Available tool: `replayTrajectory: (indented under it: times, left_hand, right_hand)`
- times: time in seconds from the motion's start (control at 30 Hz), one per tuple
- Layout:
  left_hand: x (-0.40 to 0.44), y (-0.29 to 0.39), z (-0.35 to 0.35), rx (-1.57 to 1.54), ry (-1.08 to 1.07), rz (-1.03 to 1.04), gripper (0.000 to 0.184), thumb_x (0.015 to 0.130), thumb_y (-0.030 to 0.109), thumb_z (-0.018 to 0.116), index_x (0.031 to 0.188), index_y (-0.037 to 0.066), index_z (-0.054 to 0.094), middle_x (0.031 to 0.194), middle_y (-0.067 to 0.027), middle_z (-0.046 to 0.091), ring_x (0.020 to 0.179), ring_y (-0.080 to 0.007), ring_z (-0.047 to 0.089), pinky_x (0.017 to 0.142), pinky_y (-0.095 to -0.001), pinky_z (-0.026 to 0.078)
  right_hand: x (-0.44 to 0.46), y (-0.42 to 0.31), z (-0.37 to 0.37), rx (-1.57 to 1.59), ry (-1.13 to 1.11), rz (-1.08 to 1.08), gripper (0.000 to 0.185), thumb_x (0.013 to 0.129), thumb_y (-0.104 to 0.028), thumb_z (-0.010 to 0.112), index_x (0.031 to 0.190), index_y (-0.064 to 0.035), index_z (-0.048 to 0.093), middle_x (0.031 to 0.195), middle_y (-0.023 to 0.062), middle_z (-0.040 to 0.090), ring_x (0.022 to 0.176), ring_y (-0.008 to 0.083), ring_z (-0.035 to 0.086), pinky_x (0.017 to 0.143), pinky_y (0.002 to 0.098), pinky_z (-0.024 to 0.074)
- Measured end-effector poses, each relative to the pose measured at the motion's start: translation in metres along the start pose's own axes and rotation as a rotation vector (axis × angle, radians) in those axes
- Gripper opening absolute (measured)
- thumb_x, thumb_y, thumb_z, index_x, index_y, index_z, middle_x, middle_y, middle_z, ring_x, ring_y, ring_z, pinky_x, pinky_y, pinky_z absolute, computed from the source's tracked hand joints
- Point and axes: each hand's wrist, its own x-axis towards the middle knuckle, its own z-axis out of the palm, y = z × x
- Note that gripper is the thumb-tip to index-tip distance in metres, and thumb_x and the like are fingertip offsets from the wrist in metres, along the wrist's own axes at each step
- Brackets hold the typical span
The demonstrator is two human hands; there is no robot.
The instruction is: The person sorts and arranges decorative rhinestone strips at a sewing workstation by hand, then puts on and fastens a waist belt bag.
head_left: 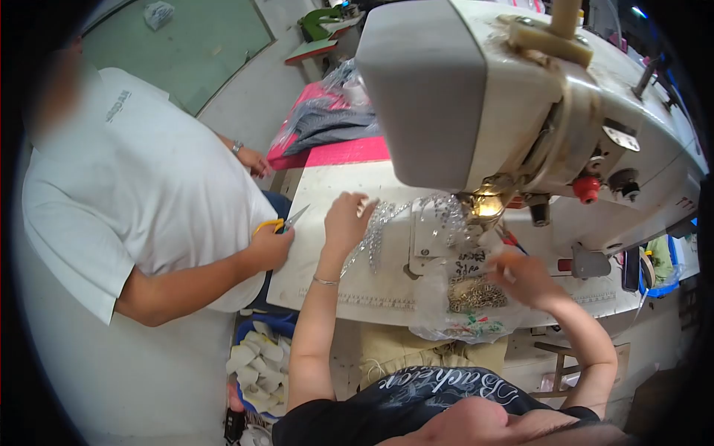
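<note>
My left hand (346,223) is over the left part of the machine table, its curled fingers closed at a strip of silvery, sparkling trim (381,223). From there the trim runs right to below the sewing machine head (439,97), and loose ends hang down past my wrist. My right hand (524,279) is smeared by motion above a clear plastic bag (435,301). Small gold-coloured metal pieces (476,295) lie in or on this bag. Close above my right fingers is a blurred red-and-dark tool (510,238); whether I touch it cannot be made out.
On my left stands a person in a white shirt (163,163), whose hand holds yellow-handled scissors (271,225) pointing toward the table (316,279). Pink and grey fabric (327,119) is piled behind. A blue bin of pale pieces (256,364) stands below left. A blue basket (673,279) is far right.
</note>
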Motion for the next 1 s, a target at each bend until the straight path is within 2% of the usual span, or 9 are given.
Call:
replayTrajectory:
  times: [0.1, 0.2, 0.33, 0.4, 0.5, 0.6, 0.7, 0.83, 1.0]
  left_hand:
    - [-0.037, -0.029, 0.034, 0.323, -0.154, -0.012, 0.038, 0.08, 0.038, 0.071, 0.094, 0.003, 0.066, 0.088, -0.0111, 0.06, 0.082, -0.0284, 0.06, 0.071, -0.0409, 0.048]
    - [-0.048, -0.038, 0.042, 0.065, -0.056, -0.025, 0.037, 0.077, 0.033, 0.075, 0.096, 0.003, 0.066, 0.086, -0.0113, 0.059, 0.083, -0.0284, 0.059, 0.074, -0.0398, 0.048]
    - [-0.048, -0.057, 0.025, -0.342, -0.016, -0.069, 0.032, 0.079, 0.024, 0.075, 0.099, 0.001, 0.065, 0.092, -0.0086, 0.063, 0.084, -0.0209, 0.06, 0.073, -0.0348, 0.047]
    - [-0.044, -0.065, 0.018, -0.508, -0.064, -0.066, 0.029, 0.082, 0.022, 0.072, 0.1, 0.001, 0.064, 0.092, -0.007, 0.065, 0.083, -0.016, 0.06, 0.072, -0.0314, 0.046]
    - [-0.035, -0.056, 0.004, -0.785, -0.288, -0.366, 0.03, 0.085, 0.023, 0.07, 0.102, -0.001, 0.063, 0.091, -0.0061, 0.068, 0.082, -0.0118, 0.061, 0.074, -0.0264, 0.046]
    - [-0.026, -0.038, -0.007, -0.637, -0.435, -0.383, 0.027, 0.089, 0.021, 0.066, 0.102, -0.002, 0.062, 0.084, -0.0054, 0.067, 0.08, -0.0118, 0.062, 0.076, -0.0246, 0.046]
    - [-0.022, -0.033, -0.004, -0.871, -0.352, -0.121, 0.022, 0.091, 0.015, 0.061, 0.105, -0.002, 0.061, 0.086, -0.0063, 0.067, 0.085, -0.0127, 0.063, 0.079, -0.0247, 0.047]
    - [-0.013, -0.006, -0.031, -1.009, -0.279, -0.027, 0.021, 0.094, 0.008, 0.055, 0.111, -0.003, 0.059, 0.089, -0.0083, 0.066, 0.09, -0.0148, 0.062, 0.084, -0.0267, 0.046]
    - [-0.011, 0.014, -0.051, -1.08, -0.181, 0.037, 0.033, 0.098, 0.015, 0.05, 0.121, -0.008, 0.054, 0.074, -0.0007, 0.051, 0.071, -0.0085, 0.048, 0.069, -0.0246, 0.042]
  right_hand:
    - [-0.009, 0.005, 0.036, -0.185, -0.263, -0.131, 0.023, 0.081, -0.026, 0.069, 0.095, -0.0083, 0.062, 0.091, 0.0078, 0.06, 0.079, 0.0274, 0.062, 0.071, 0.04, 0.0486]
    - [-0.002, 0.004, 0.053, -0.157, -0.353, -0.125, 0.022, 0.08, -0.025, 0.068, 0.092, -0.0082, 0.062, 0.093, 0.0085, 0.058, 0.088, 0.0298, 0.061, 0.075, 0.0418, 0.0481]
    - [0.001, 0.013, 0.052, -0.085, -0.405, -0.136, 0.015, 0.08, -0.018, 0.066, 0.089, -0.007, 0.062, 0.091, 0.0092, 0.057, 0.087, 0.0311, 0.061, 0.074, 0.042, 0.048]
    - [0.002, 0.014, 0.052, -0.064, -0.362, -0.121, 0.011, 0.08, -0.016, 0.065, 0.085, -0.0063, 0.062, 0.091, 0.0096, 0.058, 0.086, 0.0318, 0.061, 0.074, 0.0423, 0.048]
    - [0.003, 0.017, 0.051, 0.01, -0.339, -0.025, 0.009, 0.081, -0.013, 0.063, 0.084, -0.0052, 0.061, 0.094, 0.0109, 0.061, 0.087, 0.032, 0.061, 0.076, 0.0424, 0.0481]
    - [0.005, 0.018, 0.044, 0.122, -0.379, 0.1, 0.009, 0.082, -0.01, 0.06, 0.089, -0.0039, 0.061, 0.098, 0.0133, 0.064, 0.091, 0.0317, 0.061, 0.078, 0.0424, 0.048]
    - [0.002, 0.02, 0.043, 0.111, -0.331, 0.077, 0.015, 0.084, -0.009, 0.06, 0.098, -0.0038, 0.061, 0.099, 0.0145, 0.064, 0.094, 0.031, 0.061, 0.079, 0.0414, 0.0478]
    - [-0.003, 0.022, 0.046, -0.042, -0.236, -0.045, 0.024, 0.085, -0.013, 0.061, 0.108, -0.0058, 0.062, 0.098, 0.0129, 0.062, 0.091, 0.0301, 0.061, 0.08, 0.0407, 0.0475]
    - [0.001, 0.011, 0.052, -0.184, -0.287, -0.085, 0.022, 0.086, -0.017, 0.06, 0.104, -0.0036, 0.062, 0.096, 0.0136, 0.061, 0.092, 0.0308, 0.061, 0.076, 0.0427, 0.0474]
